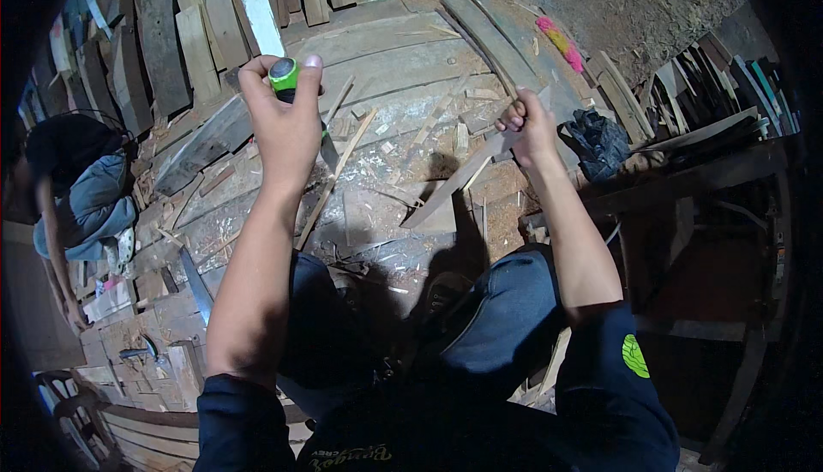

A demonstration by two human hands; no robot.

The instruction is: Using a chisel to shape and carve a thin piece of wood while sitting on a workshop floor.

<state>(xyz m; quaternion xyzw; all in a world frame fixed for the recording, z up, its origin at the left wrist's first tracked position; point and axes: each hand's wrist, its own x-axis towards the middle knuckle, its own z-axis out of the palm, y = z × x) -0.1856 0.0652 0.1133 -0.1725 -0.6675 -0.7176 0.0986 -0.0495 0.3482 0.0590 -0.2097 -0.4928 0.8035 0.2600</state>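
My left hand (283, 120) is closed around a green-and-black handled tool (284, 76), raised upright at upper center-left; a flat metal part shows below the fist. My right hand (531, 133), at center-right, grips the end of a thin flat wooden strip (446, 198), which slants down to the lower left. Beneath both hands lie loose slats (339, 176), a flat wooden piece (364, 219), shavings and sawdust on the worn plank surface (377, 73).
Boards (197, 52) line the upper left. A seated person (81, 202) is at far left, near a saw blade (195, 279). A black plastic bag (591, 150), pink-and-yellow item (559, 42) and stacked wood (720, 86) lie rightward. A dark wooden frame (686, 193) stands at right.
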